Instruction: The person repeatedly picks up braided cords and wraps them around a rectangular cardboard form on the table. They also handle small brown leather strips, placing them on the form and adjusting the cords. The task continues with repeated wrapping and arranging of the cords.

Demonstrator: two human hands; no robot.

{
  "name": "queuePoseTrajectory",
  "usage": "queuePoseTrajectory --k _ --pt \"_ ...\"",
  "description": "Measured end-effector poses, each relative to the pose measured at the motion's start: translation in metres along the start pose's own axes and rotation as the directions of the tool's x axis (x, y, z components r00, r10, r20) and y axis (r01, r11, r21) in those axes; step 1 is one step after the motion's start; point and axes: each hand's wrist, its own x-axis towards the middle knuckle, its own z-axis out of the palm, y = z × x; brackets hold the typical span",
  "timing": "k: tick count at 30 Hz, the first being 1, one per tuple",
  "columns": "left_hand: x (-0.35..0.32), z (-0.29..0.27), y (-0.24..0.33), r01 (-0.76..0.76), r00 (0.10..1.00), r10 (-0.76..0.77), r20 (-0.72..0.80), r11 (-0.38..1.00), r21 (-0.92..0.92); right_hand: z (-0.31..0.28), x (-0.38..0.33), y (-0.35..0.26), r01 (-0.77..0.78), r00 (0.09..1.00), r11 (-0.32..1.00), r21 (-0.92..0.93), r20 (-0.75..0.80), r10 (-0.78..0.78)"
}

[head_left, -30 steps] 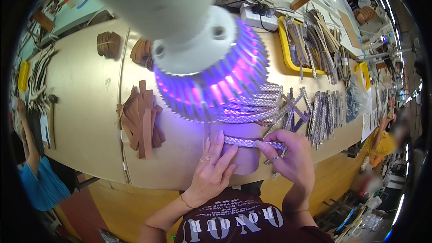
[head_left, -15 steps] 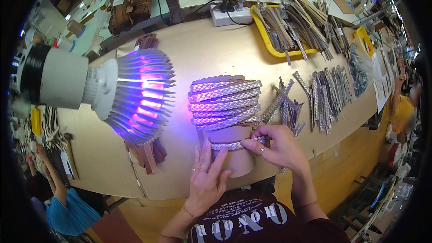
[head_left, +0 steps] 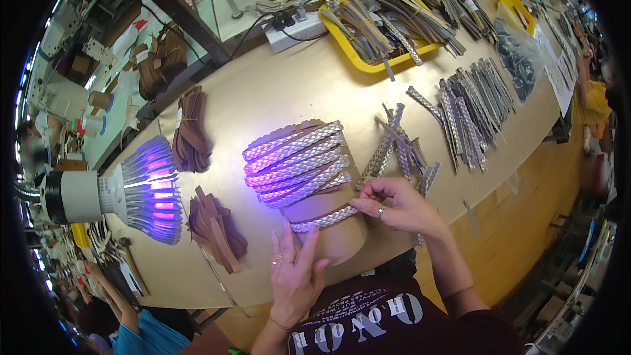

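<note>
A silvery braided strap (head_left: 323,219) with a brown edge lies across a tan, round-ended form (head_left: 345,242) near the table's front edge. My right hand (head_left: 402,209) pinches the strap's right end between thumb and fingers. At the other end my left hand (head_left: 294,268) lies with its fingers stretched out, their tips touching the strap and the form. Beyond the hands, several more braided straps (head_left: 296,164) lie in rows across the same form, lit violet on their left side. How they are fixed underneath is hidden.
A finned lamp (head_left: 151,190) glows violet at the left, beside brown strip bundles (head_left: 192,128). Loose braided pieces (head_left: 397,148) lie right of the form, with a row of more (head_left: 470,115) beyond. Farther back stand a yellow tray (head_left: 358,62) of strips and a white power strip (head_left: 296,31).
The view has shifted and turned, so the lamp appears farther left and the table tilted. My right hand still pinches the strap's end; my left fingers stay on its other end.
</note>
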Motion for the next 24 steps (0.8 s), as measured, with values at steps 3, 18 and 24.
queuePoseTrajectory --k 3,18,24 --pt "0.0 -0.002 0.001 0.001 1.0 -0.001 0.006 1.0 0.027 0.003 0.002 0.011 0.009 1.0 1.0 -0.014 -0.008 -0.009" --pt "-0.004 0.008 0.002 0.008 0.997 -0.007 -0.079 1.0 0.015 0.025 0.001 0.031 -0.012 0.99 0.994 -0.106 -0.144 -0.004" --pt "-0.009 0.008 0.004 -0.003 0.987 -0.004 -0.16 0.999 -0.042 0.032 -0.007 0.008 -0.043 0.991 0.999 -0.002 -0.126 0.043"
